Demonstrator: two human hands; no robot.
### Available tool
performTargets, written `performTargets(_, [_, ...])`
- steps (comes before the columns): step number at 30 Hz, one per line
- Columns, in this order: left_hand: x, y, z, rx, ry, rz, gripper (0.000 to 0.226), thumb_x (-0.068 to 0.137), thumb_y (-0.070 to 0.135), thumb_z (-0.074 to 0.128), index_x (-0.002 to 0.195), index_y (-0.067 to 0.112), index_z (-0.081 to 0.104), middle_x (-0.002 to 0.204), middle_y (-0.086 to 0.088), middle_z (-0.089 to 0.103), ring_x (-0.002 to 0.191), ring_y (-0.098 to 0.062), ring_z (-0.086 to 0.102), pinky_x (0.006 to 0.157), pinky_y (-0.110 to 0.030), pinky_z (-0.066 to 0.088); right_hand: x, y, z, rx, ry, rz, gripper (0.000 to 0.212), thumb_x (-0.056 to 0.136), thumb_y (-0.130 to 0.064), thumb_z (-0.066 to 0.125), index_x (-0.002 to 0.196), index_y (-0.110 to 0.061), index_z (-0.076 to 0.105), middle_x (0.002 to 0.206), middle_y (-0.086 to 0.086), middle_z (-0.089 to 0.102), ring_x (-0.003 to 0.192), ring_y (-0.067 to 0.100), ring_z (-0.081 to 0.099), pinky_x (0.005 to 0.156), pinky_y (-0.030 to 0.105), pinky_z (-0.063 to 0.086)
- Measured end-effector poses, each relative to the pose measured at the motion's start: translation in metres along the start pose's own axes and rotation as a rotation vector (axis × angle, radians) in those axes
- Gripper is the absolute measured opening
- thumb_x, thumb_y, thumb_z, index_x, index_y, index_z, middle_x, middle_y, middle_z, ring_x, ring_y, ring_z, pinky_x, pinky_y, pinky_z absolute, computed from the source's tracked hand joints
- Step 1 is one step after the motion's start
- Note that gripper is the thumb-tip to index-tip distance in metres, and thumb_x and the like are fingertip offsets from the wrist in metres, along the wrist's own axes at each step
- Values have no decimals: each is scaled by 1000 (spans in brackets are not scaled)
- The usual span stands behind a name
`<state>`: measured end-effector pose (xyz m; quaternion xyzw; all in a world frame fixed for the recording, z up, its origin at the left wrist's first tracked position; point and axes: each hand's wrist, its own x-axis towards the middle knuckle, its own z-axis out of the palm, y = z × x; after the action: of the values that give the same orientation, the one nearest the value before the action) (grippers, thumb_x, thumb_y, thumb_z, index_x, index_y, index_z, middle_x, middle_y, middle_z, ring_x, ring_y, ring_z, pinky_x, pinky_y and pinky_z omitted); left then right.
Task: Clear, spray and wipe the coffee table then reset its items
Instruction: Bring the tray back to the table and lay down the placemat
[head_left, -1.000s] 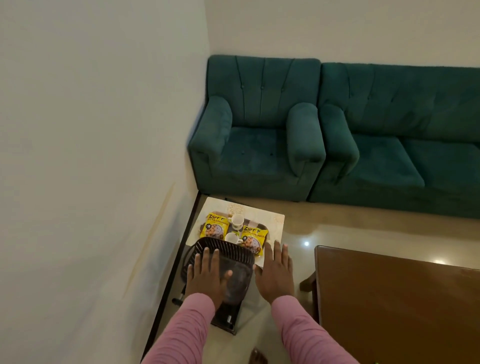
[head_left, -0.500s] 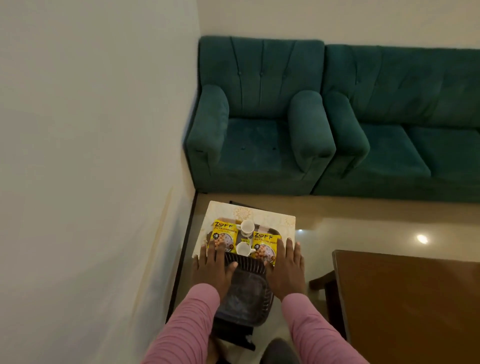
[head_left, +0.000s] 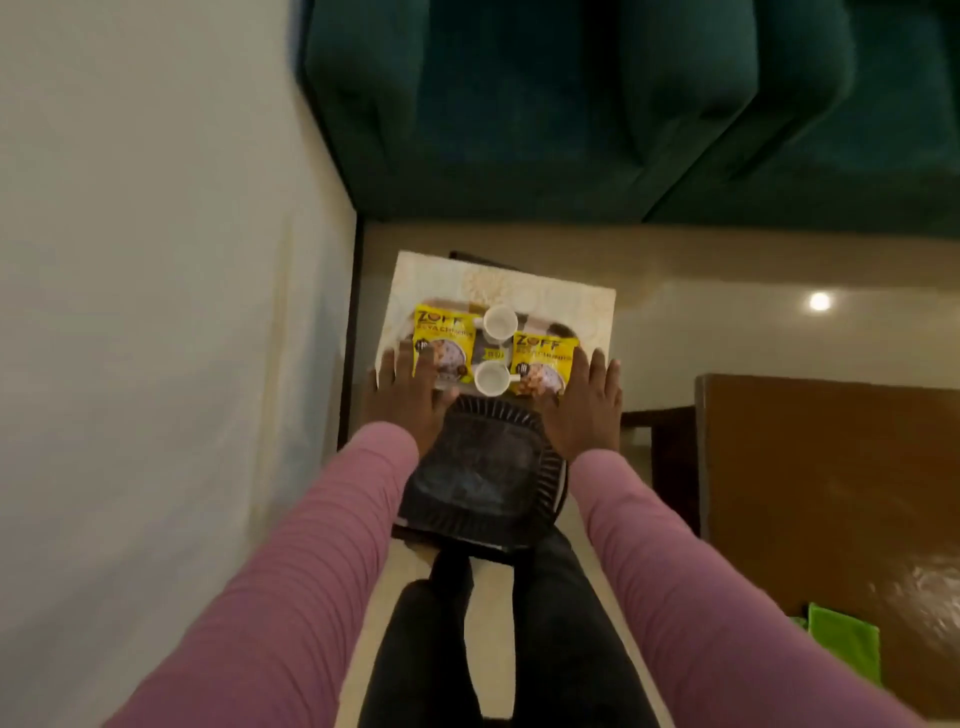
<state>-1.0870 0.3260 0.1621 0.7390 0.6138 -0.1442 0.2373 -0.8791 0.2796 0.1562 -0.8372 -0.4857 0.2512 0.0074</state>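
A dark green sofa (head_left: 571, 104) fills the top of the frame. A brown wooden coffee table (head_left: 831, 467) sits at the right edge. In the middle stands a pale square side table (head_left: 561, 296), with a black ribbed plate (head_left: 483, 467) just below it. The left hand (head_left: 410, 400) and right hand (head_left: 584, 410) stretch out flat, fingers straight, gripping nothing. Between them lie two yellow snack packets (head_left: 543, 358) and two small white cups (head_left: 492, 378). The hands may touch the packets; it is blurry. A crooked lift could tip the cups.

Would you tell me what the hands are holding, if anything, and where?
Nothing is gripped yet: left hand and right hand lie flat-fingered at opposite ends of the tray.
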Motion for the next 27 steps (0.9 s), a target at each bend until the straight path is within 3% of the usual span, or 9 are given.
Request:
performTargets(8, [109, -22, 64, 27, -24, -73, 66, 101, 44, 34, 154, 12, 11, 163, -14, 12, 149, -36, 12, 119, -52, 16, 104, 34, 78, 8, -92, 30, 73, 94, -35, 52, 152, -12, 14, 160, 13, 11, 147, 35, 2, 118, 47, 10])
performTargets(12, [152, -33, 94, -171, -42, -185, 64, 101, 28, 43, 154, 7, 14, 155, -20, 31, 140, -39, 33, 113, -53, 30, 142, 57, 109, 118, -149, 134, 73, 93, -38, 53, 151, -13, 16, 159, 13, 15, 147, 34, 10, 118, 49, 15])
performTargets(16, [181, -36, 114, -285, -92, -364, 63, 98, 16, 43, 154, 12, 14, 150, -21, 37, 134, -43, 40, 108, -52, 35, 166, 79, 125, 263, -141, 215, 65, 90, -31, 58, 144, -10, 28, 147, 16, 34, 133, 36, 36, 108, 47, 35])
performTargets(20, [194, -30, 116, -319, -76, -469, 48, 93, 5, 44, 140, 4, 36, 138, -26, 40, 124, -46, 44, 101, -51, 37, 177, 94, 128, 373, -231, 368, 68, 95, -32, 52, 150, -14, 18, 148, 14, 39, 132, 37, 40, 103, 44, 36])
performTargets(23, [201, -26, 113, -336, -41, -555, 44, 92, 2, 41, 136, 1, 40, 138, -25, 39, 124, -44, 44, 100, -47, 38, 180, 97, 127, 441, -317, 426, 63, 96, -31, 50, 149, -16, 20, 144, 11, 45, 130, 35, 43, 102, 41, 36])
performTargets(27, [215, -35, 119, -412, -32, -651, 40, 89, 3, 41, 128, -4, 48, 131, -26, 49, 119, -44, 49, 96, -46, 43, 187, 98, 123, 425, -336, 423, 45, 96, -27, 48, 136, -10, 38, 132, 10, 54, 116, 31, 52, 82, 30, 34])
